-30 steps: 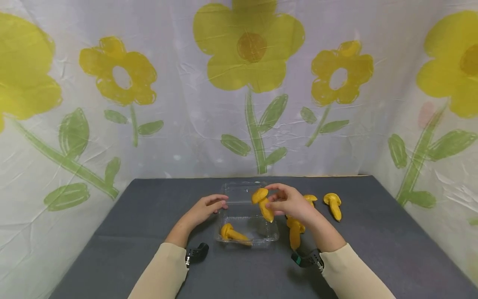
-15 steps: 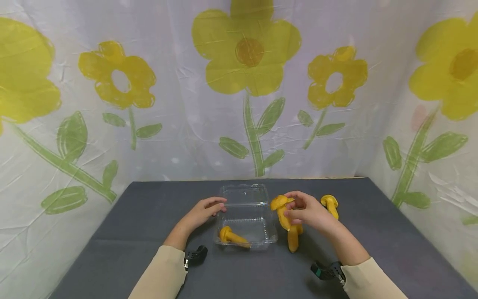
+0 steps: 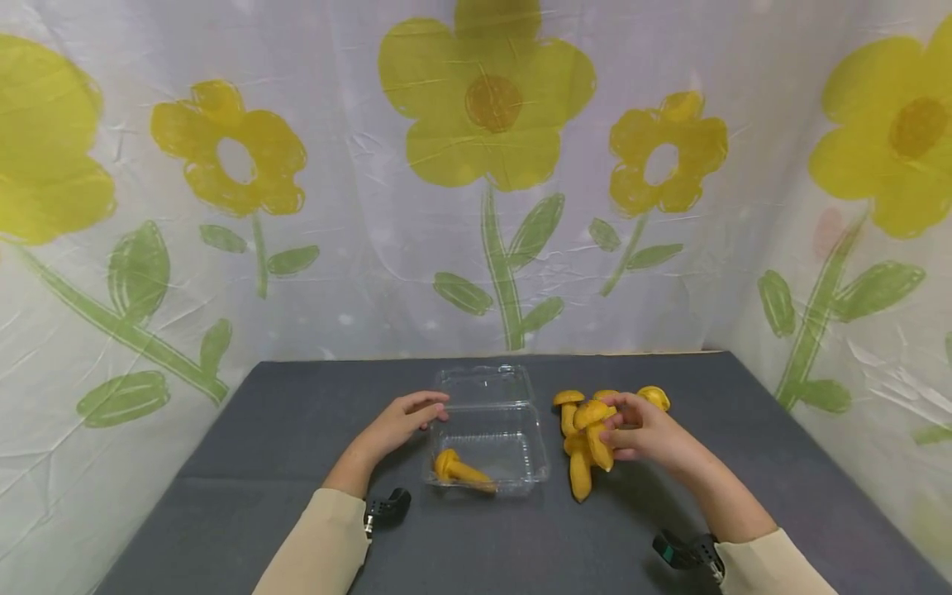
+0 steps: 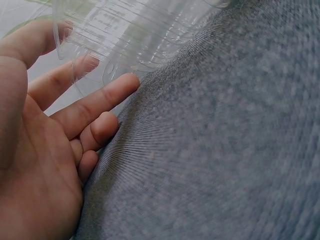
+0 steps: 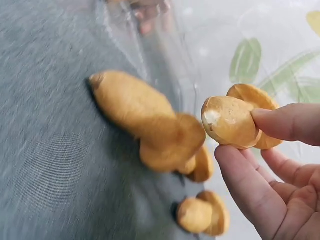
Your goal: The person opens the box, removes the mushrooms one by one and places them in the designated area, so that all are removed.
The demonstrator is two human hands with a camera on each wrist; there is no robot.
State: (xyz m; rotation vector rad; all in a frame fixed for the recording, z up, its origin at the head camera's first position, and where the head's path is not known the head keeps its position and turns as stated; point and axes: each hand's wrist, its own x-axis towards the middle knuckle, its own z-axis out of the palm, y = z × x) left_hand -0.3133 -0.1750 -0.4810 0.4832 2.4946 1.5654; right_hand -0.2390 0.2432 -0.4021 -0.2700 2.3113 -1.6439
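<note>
My right hand [image 3: 649, 428] pinches a yellow mushroom [image 3: 592, 416] by its stem between thumb and fingers, cap up in the head view. In the right wrist view, the held mushroom [image 5: 231, 122] shows its stem end, above others lying on the cloth. A clear plastic clamshell box [image 3: 487, 423] stands with its lid open to the back. Inside, near its front wall, lies one mushroom [image 3: 463, 472]. My left hand [image 3: 402, 423] lies at the box's left side with loosely extended fingers. Its fingertips meet the clear plastic [image 4: 135, 35] in the left wrist view.
Right of the box, loose mushrooms lie close together, among them a front one [image 3: 580, 481] and a rear one [image 3: 568, 398]. Another mushroom [image 3: 654, 397] lies farther right, partly behind my right hand. The dark grey cloth [image 3: 297, 463] covers the table up to a flower-printed curtain [image 3: 357, 273].
My right hand has carried the mushroom rightward from over the box to over the loose mushrooms, uncovering one at the rear left. My left hand has stayed at the box.
</note>
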